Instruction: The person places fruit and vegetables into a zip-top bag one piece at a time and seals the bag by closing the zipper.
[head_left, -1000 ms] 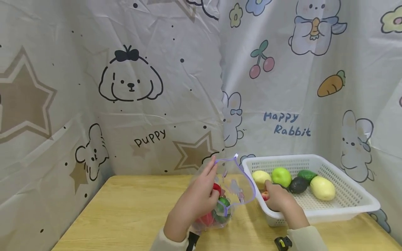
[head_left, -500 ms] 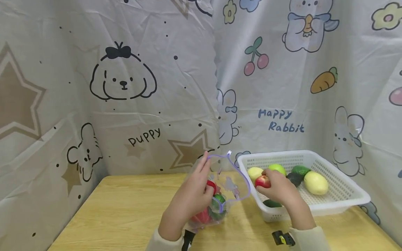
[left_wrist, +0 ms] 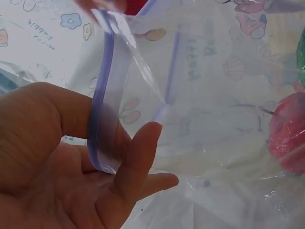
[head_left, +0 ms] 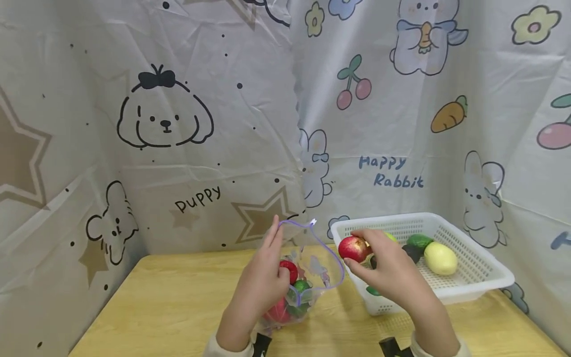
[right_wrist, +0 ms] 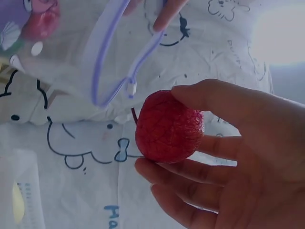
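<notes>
My left hand (head_left: 263,277) grips the mouth of a clear zip bag (left_wrist: 209,138), with its purple zip edge between thumb and fingers in the left wrist view. The bag stands on the table, mouth spread towards the right. Inside it show a red fruit (head_left: 278,311), a ring-like red item (head_left: 289,271) and green items (head_left: 302,286). Between thumb and fingertips, my right hand (head_left: 388,263) holds a red apple (right_wrist: 169,126), its stem pointing at the bag. The apple is over the basket's left rim, close to the bag's mouth.
A white perforated basket (head_left: 473,292) stands at the right. It holds a pale yellow oval fruit (head_left: 440,258), a dark avocado-like fruit (head_left: 412,253), a green item (head_left: 419,241) and a partly hidden light green fruit (head_left: 390,237). A printed curtain (head_left: 200,163) hangs behind the wooden table (head_left: 169,297).
My right hand has lifted the apple out of the basket and carried it left towards the bag. The left hand keeps its grip on the bag. The head view has turned slightly right.
</notes>
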The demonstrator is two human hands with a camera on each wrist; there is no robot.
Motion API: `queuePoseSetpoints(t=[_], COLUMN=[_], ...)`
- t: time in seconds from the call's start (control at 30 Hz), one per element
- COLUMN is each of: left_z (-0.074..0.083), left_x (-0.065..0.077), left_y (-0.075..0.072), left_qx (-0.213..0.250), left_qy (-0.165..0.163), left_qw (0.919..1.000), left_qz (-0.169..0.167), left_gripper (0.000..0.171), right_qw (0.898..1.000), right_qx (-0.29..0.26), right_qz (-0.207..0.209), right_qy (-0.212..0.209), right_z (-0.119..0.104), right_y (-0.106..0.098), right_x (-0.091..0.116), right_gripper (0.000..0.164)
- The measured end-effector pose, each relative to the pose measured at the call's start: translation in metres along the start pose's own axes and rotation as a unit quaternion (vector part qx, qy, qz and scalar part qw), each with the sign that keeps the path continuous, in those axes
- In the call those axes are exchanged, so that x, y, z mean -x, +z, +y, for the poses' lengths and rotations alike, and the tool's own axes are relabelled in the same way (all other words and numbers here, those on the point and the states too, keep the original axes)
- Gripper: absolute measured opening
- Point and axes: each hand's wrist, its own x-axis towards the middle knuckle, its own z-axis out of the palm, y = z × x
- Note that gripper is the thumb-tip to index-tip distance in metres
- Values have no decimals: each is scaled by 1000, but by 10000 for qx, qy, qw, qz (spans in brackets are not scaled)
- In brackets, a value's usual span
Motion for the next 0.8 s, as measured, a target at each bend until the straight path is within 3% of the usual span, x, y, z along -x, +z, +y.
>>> queuePoseSetpoints(t=[0.3,0.47,0.8], left_z=[-2,-2,0], left_x=[-1,0,0], left_y=[-4,-2,-7], left_qx=[138,86,145], left_qy=[99,189,-45], left_qw=[9998,9996,9994], left_qz=[125,169,303], left_gripper=[78,75,83], right_qw=[9962,9950,9933], right_qx=[-172,-245,-297], right_qz=[222,7,-180], right_qy=[-821,-967,-1101], right_z=[-22,-27,-35], right_y=[13,24,37], right_x=[-1,-2,-6], right_gripper=[49,50,50])
